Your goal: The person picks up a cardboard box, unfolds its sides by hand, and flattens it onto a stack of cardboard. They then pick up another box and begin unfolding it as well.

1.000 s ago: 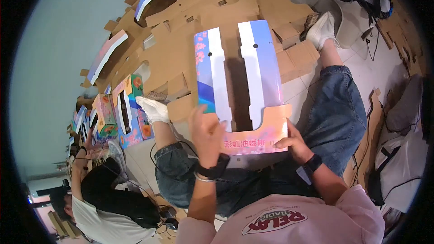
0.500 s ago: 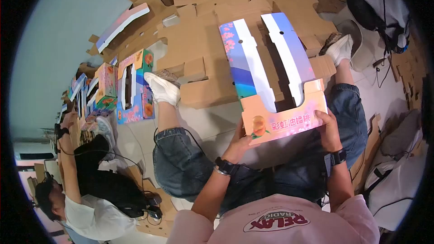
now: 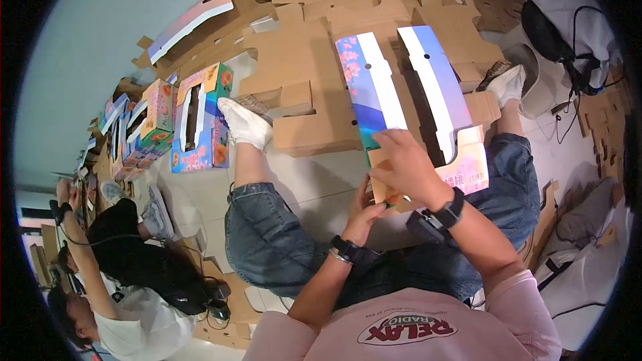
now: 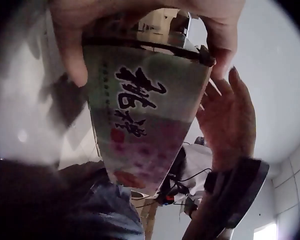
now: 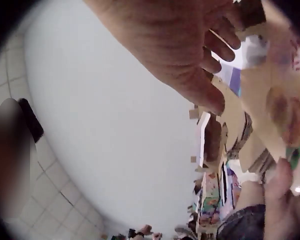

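We see the left hand [image 3: 364, 208] with fingers pinching the box [image 3: 468, 168] at its near corner, while the right hand [image 3: 404, 164] covers most of the print, its grip unclear.

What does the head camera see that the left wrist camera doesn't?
Only the head view shows the flat cardboard sheets, the folded-up boxes, a white shoe and another person. Only the left wrist view shows the black characters on the printed carton up close. Both show the carton, the left hand gripping it and the right hand against it.
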Demonstrator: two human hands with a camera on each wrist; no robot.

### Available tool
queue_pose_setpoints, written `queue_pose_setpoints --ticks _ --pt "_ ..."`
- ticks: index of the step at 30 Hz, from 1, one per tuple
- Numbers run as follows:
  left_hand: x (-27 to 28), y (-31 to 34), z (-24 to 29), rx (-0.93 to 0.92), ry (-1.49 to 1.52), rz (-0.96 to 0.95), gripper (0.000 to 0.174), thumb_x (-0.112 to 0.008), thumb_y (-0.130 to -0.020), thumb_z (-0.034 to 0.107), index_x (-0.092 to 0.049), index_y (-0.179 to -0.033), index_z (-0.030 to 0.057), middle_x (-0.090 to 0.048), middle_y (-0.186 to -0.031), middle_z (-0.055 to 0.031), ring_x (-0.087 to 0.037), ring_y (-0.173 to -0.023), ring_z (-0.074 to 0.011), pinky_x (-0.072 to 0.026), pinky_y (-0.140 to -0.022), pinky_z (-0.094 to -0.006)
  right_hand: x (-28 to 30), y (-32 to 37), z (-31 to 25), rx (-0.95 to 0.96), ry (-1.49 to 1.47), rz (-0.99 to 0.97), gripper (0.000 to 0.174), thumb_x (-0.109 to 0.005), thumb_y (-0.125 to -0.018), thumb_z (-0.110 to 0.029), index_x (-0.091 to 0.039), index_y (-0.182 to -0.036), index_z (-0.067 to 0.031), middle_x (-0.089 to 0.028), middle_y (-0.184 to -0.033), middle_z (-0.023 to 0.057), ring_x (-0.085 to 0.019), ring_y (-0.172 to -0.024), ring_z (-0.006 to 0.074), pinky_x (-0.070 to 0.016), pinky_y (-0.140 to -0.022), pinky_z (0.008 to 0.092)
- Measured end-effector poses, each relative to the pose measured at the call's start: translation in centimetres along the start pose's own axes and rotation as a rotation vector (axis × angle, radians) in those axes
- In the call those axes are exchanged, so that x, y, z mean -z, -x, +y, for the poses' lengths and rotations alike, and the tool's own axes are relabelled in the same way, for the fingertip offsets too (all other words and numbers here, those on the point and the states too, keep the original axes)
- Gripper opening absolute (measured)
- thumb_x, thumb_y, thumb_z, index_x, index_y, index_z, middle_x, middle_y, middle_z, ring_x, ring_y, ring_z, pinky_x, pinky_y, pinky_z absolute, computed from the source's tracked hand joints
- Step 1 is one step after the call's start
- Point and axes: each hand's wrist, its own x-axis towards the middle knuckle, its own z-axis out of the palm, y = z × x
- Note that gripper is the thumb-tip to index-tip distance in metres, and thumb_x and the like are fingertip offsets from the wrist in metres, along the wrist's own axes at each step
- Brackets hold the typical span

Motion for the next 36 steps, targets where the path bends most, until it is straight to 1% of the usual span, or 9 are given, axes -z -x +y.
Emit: queue_pose_setpoints --ticks 1,4,8,10,16,26,32,34,36 --pt "0.0 0.1 -0.2 0.002 -0.007 0.025 0.091 -0.064 -0.077 0.007 -0.012 -0.153 0.0098 -0.050 -0.132 -0.0148 -0.055 -0.116 -0.0250 -0.0459 -0.096 -0.0361 -0.6 -0.7 -0.2 0.026 0.152 -0.051 0.050 -0.076 -0.068 -0.022 -0.058 -0.109 -0.0005 -0.058 -0.107 0.0152 -0.055 -0.103 0.0320 -0.0461 -0.087 0.0422" --pt "0.1 0.5 -0.6 -0.004 0.022 0.053 0.090 -0.064 -0.079 0.006 -0.013 -0.153 0.0099 -0.050 -0.131 -0.0146 -0.055 -0.115 -0.0238 -0.0460 -0.093 -0.0339 -2.3 -1.6 -1.8 -0.073 0.357 -0.170 0.041 -0.078 -0.064 -0.025 -0.057 -0.093 -0.0053 -0.060 -0.093 0.0123 -0.059 -0.091 0.0301 -0.0465 -0.077 0.0408" --pt "0.5 0.7 -1.7 0.001 0.002 0.103 0.088 -0.065 -0.079 0.006 -0.017 -0.152 0.0092 -0.049 -0.132 -0.0142 -0.054 -0.116 -0.0224 -0.0451 -0.094 -0.0341 -3.7 -1.5 -1.5 -0.114 0.362 -0.182 0.038 -0.076 -0.062 -0.024 -0.057 -0.092 -0.0098 -0.062 -0.085 0.0065 -0.061 -0.084 0.0272 -0.0461 -0.075 0.0390" --pt "0.6 0.8 -1.7 0.016 0.016 0.084 0.080 -0.074 -0.078 0.018 -0.031 -0.144 0.0055 -0.045 -0.139 -0.0073 -0.045 -0.128 -0.0222 -0.0396 -0.104 -0.0371 -4.2 -1.2 -1.2 -0.055 0.341 -0.125 0.030 -0.073 -0.063 -0.017 -0.058 -0.087 -0.0099 -0.062 -0.080 0.0073 -0.061 -0.079 0.0282 -0.0438 -0.070 0.0401" --pt "0.2 1.0 -1.5 0.015 0.030 0.055 0.087 -0.079 -0.072 0.026 -0.034 -0.143 0.0042 -0.045 -0.138 -0.0074 -0.045 -0.128 -0.0218 -0.0365 -0.105 -0.0364 -4.5 -0.3 -1.2 -0.080 -0.012 0.110 0.011 -0.064 -0.063 -0.002 -0.058 -0.067 -0.0105 -0.059 -0.069 0.0067 -0.057 -0.073 0.0280 -0.0384 -0.070 0.0402" --pt "0.3 0.9 -1.6 0.021 -0.054 0.003 0.096 -0.075 -0.070 0.020 -0.022 -0.149 0.0043 -0.044 -0.134 -0.0085 -0.046 -0.121 -0.0217 -0.0365 -0.103 -0.0366 -4.0 1.6 -1.0 -0.033 -0.288 0.268 0.015 -0.063 -0.059 0.001 -0.054 -0.060 -0.0111 -0.054 -0.062 0.0028 -0.052 -0.068 0.0261 -0.0367 -0.070 0.0372" --pt "3.3 -1.1 -1.2 0.036 0.085 0.015 0.079 -0.066 -0.085 0.042 -0.031 -0.145 0.0056 -0.045 -0.134 -0.0064 -0.045 -0.123 -0.0204 -0.0331 -0.106 -0.0371 -3.8 3.6 -0.3 0.044 -0.253 0.158 0.016 -0.063 -0.058 0.001 -0.053 -0.061 -0.0110 -0.053 -0.063 0.0021 -0.051 -0.068 0.0262 -0.0370 -0.069 0.0360" --pt "3.8 -1.3 -0.4 0.118 0.100 -0.089 0.074 -0.060 -0.088 0.053 -0.037 -0.142 0.0066 -0.045 -0.134 -0.0064 -0.044 -0.125 -0.0197 -0.0333 -0.106 -0.0371 -3.9 4.2 0.1 0.120 -0.222 0.135 0.019 -0.065 -0.055 0.000 -0.051 -0.059 -0.0128 -0.050 -0.061 0.0000 -0.049 -0.066 0.0237 -0.0366 -0.067 0.0346" --pt "2.9 -1.8 -1.0 0.069 0.065 0.015 0.063 -0.057 -0.091 0.045 -0.040 -0.138 0.0065 -0.048 -0.132 -0.0070 -0.046 -0.123 -0.0202 -0.0349 -0.105 -0.0385 -3.5 4.6 0.1 0.122 -0.198 0.106 0.020 -0.065 -0.055 0.000 -0.051 -0.059 -0.0135 -0.050 -0.062 -0.0004 -0.049 -0.067 0.0236 -0.0364 -0.066 0.0348"
